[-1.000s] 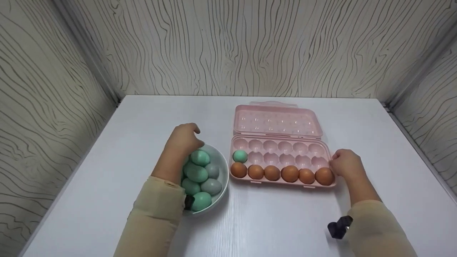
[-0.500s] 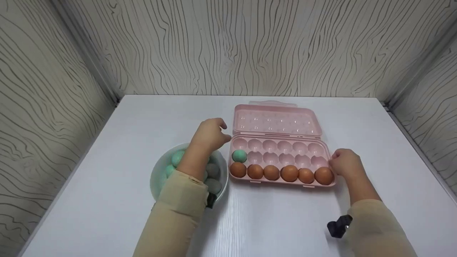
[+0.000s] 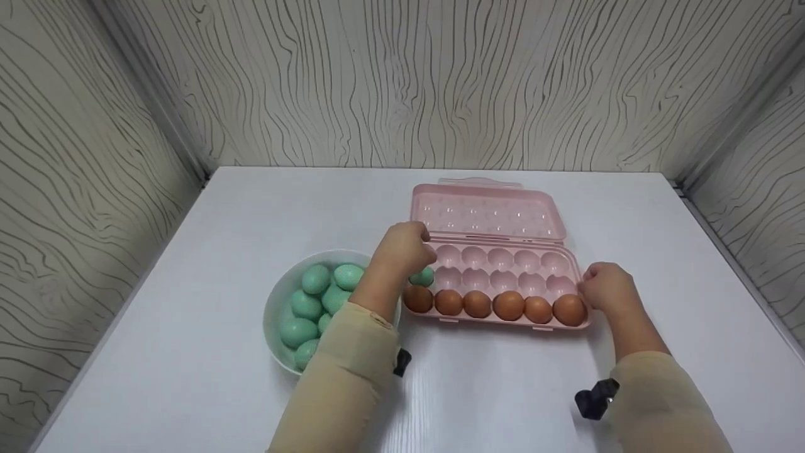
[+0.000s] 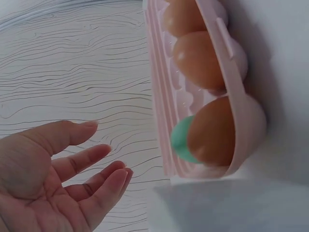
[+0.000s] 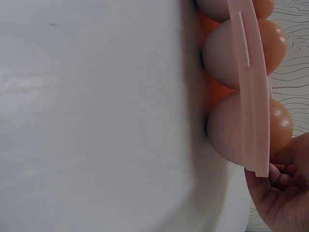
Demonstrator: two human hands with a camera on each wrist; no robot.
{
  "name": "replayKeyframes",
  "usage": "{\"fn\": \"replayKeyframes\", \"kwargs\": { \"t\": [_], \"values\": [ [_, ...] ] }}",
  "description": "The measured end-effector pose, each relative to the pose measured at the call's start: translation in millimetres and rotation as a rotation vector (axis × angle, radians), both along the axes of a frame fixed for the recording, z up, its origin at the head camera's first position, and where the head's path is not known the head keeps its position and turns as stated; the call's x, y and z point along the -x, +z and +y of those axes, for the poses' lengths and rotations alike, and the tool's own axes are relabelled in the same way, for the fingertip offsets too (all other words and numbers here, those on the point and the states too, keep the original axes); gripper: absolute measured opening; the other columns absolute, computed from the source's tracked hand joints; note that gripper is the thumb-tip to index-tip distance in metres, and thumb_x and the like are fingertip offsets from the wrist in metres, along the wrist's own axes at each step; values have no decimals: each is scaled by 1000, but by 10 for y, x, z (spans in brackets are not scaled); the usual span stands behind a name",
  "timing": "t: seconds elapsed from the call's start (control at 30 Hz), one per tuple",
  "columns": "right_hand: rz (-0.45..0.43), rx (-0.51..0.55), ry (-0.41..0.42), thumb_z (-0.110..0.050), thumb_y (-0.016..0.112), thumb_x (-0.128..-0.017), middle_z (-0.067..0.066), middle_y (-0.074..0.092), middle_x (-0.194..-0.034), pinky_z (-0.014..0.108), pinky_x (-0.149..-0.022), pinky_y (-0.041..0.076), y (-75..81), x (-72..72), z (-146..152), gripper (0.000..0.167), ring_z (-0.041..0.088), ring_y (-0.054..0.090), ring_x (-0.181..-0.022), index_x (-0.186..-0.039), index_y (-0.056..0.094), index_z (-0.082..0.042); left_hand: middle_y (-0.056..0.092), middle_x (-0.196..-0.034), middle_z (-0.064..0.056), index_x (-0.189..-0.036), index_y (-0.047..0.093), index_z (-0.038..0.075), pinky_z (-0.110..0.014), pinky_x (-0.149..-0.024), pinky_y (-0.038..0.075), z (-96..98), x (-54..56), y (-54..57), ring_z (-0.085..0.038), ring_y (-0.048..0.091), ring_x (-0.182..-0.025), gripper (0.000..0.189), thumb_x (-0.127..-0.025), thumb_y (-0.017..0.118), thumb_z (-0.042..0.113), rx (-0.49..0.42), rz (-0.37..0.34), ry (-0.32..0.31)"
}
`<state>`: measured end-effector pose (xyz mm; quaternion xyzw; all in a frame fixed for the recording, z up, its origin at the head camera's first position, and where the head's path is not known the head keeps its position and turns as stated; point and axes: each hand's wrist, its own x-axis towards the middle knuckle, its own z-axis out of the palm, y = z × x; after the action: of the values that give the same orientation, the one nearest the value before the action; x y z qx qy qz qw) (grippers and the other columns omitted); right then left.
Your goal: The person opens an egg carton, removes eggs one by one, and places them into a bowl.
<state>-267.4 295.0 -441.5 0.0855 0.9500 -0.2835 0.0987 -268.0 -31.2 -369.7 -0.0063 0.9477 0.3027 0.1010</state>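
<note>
A pink egg carton (image 3: 575, 267) lies with its lid (image 3: 490, 211) folded back. Its front row holds several brown eggs (image 3: 509, 306), and one green egg (image 3: 422, 277) sits behind the leftmost. My left hand (image 3: 402, 248) is over the carton's back left corner in the head view, partly covering that green egg. In the left wrist view, its thumb and fingers (image 4: 96, 154) are spread apart with nothing between them. My right hand (image 3: 609, 286) grips the carton's right end; the right wrist view shows thumb and fingers around the rim (image 5: 256, 96) beside the end brown egg (image 5: 281, 125).
To the left of the carton, a white bowl (image 3: 272, 327) holds several green eggs (image 3: 306, 304), partly hidden by my left forearm. A black wrist camera (image 3: 596, 399) hangs beside my right sleeve. Wood-patterned panels (image 3: 402, 88) enclose the white table (image 3: 251, 207) at the back and sides.
My left hand has moved right, from over the bowl to the carton's back left corner, uncovering the bowl's left eggs. My right hand stays at the carton's right end.
</note>
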Motion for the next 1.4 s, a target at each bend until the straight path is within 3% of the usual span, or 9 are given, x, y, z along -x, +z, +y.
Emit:
{"fn": "replayKeyframes", "kwargs": {
  "t": [0.2, 0.33, 0.5, 0.6, 0.83, 1.1, 1.4],
  "values": [
    [-2, -10, -6, -9, 49, -83, 11, 54, -71, 28, -51, 42, -7, -10, -2, 12, 20, 49, -62, -81, 53, 2, 62, -104, -5, -108, 61, 8, -33, -87, 46, 163, 20, -132, -18, 57, -94, 27, -81, 66, 10, 28, -4, -19],
    [1, -16, -7, -10, 49, -83, 12, 54, -72, 28, -52, 43, -13, -10, 4, 12, 20, 49, -63, -82, 53, 2, 63, -99, -5, -105, 62, 8, -32, -85, 47, 277, 20, -238, -18, 58, -88, 24, -82, 64, 7, 108, -16, -1],
    [-3, -14, -7, -10, 50, -83, 12, 54, -72, 29, -52, 42, -14, -3, 13, 12, 20, 49, -63, -82, 53, 2, 56, -114, -8, -112, 60, 7, -35, -89, 45, 365, 3, -351, -20, 54, -99, 27, -85, 56, 5, 222, -18, 24],
    [-9, -11, -6, -10, 50, -83, 12, 54, -72, 29, -52, 42, -6, 0, 18, 12, 21, 49, -64, -82, 53, 2, 53, -120, -11, -112, 61, 4, -37, -92, 44, 385, 11, -411, -24, 52, -108, 26, -88, 51, 7, 308, -13, 6],
    [-12, -10, -7, -10, 50, -83, 12, 54, -73, 28, -53, 43, 0, 5, 23, 13, 21, 50, -64, -84, 53, 2, 55, -116, -11, -121, 52, 1, -37, -88, 46, 415, 64, -537, -26, 52, -106, 31, -94, 41, 10, 304, -51, 77],
    [-3, -5, -1, -9, 50, -82, 11, 54, -70, 28, -52, 42, -9, 6, 8, 11, 20, 50, -62, -80, 53, 1, 58, -109, -9, -116, 57, 3, -35, -85, 48, 426, 94, -550, -23, 53, -102, 28, -94, 41, 8, 320, -71, 96],
    [-1, -6, 0, -9, 51, -81, 11, 54, -69, 28, -52, 42, -18, 14, 13, 10, 20, 50, -61, -79, 53, 1, 59, -104, -8, -109, 62, 6, -36, -82, 48, 403, 35, -468, -23, 55, -96, 24, -93, 44, 7, 394, -67, 34]
  ]
}}
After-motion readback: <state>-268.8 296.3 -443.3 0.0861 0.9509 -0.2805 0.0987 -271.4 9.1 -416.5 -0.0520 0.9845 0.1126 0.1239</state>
